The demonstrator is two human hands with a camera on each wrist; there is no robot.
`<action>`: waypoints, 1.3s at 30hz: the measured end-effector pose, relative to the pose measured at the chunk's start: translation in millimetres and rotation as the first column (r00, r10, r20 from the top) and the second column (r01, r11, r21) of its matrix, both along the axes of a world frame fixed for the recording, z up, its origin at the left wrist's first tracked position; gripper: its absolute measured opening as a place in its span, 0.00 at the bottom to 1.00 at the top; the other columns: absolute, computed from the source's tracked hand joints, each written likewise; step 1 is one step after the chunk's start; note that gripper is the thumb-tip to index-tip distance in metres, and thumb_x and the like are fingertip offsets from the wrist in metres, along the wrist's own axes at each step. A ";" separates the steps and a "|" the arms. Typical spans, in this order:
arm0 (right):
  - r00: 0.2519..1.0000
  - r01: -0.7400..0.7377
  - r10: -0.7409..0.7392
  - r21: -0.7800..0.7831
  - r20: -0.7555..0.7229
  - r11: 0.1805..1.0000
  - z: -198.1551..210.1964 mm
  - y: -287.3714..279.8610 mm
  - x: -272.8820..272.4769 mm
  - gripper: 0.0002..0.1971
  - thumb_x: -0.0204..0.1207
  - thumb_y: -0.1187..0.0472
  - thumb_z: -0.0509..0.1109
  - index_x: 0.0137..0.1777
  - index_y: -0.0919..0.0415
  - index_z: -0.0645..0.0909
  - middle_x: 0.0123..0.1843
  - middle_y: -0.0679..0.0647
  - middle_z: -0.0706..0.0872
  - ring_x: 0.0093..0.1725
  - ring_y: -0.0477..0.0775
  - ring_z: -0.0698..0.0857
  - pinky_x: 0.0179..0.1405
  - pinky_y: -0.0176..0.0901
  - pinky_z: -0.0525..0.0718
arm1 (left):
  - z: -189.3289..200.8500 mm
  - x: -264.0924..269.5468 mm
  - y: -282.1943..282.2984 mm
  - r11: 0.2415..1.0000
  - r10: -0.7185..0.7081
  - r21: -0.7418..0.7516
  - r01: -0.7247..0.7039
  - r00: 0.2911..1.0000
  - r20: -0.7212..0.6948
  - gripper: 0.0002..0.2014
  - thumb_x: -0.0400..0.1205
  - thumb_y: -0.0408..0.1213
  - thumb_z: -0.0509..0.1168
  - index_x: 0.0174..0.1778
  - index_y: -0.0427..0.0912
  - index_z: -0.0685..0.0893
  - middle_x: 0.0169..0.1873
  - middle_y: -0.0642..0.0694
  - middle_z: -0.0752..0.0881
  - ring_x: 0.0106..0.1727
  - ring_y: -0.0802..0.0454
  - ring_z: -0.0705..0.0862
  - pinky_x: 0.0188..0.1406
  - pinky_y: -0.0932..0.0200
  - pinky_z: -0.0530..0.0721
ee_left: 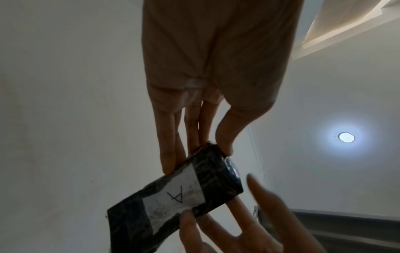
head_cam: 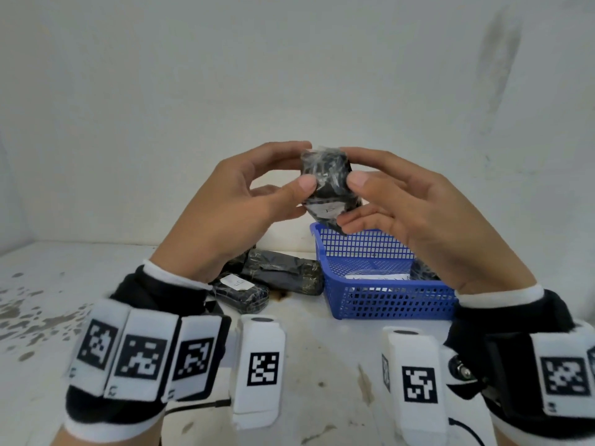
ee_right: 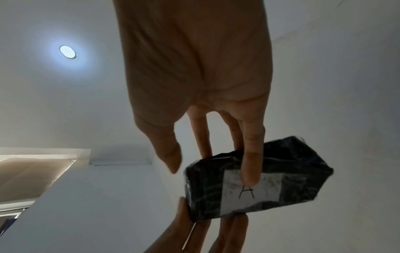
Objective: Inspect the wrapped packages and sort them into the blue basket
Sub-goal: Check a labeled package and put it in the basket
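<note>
Both hands hold one black wrapped package (head_cam: 328,185) up in the air above the far left corner of the blue basket (head_cam: 335,284). My left hand (head_cam: 300,167) pinches its left side between thumb and fingers. My right hand (head_cam: 352,167) pinches its right side. The package (ee_left: 173,196) carries a white label with a handwritten "A", seen under my left hand (ee_left: 198,154). In the right wrist view a finger of my right hand (ee_right: 212,171) lies across the label of the package (ee_right: 298,178). Another black package (head_cam: 423,272) lies in the basket.
Two more black wrapped packages (head_cam: 283,273) (head_cam: 241,291) lie on the white stained table (head_cam: 306,342), left of the basket. A white wall stands close behind. Both wrists wear black-and-white bands with printed markers.
</note>
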State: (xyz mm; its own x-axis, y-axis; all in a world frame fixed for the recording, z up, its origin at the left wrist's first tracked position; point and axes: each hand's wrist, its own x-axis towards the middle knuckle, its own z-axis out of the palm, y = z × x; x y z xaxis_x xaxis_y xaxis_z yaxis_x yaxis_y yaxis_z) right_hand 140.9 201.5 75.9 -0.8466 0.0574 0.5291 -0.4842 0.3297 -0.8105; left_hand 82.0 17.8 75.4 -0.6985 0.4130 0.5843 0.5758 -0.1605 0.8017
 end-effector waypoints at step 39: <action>0.993 0.067 -0.059 0.075 -0.101 0.995 -4.3 -6.1 -1.4 0.46 0.70 0.61 0.83 0.81 0.30 0.62 0.82 0.47 0.69 0.56 0.48 0.91 0.60 0.44 0.88 | -0.4 1.5 7.7 0.996 0.012 0.081 -0.028 0.982 0.187 0.21 0.78 0.28 0.71 0.68 0.40 0.80 0.51 0.39 0.89 0.42 0.52 0.91 0.35 0.64 0.87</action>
State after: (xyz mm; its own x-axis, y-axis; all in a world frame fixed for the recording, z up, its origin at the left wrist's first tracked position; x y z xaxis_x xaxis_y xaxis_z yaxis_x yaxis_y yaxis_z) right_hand 139.5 195.4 71.6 -0.7863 0.0642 0.6145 -0.5364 0.4227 -0.7305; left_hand 83.5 25.4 75.0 -0.8058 0.3536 0.4751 0.4217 -0.2207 0.8795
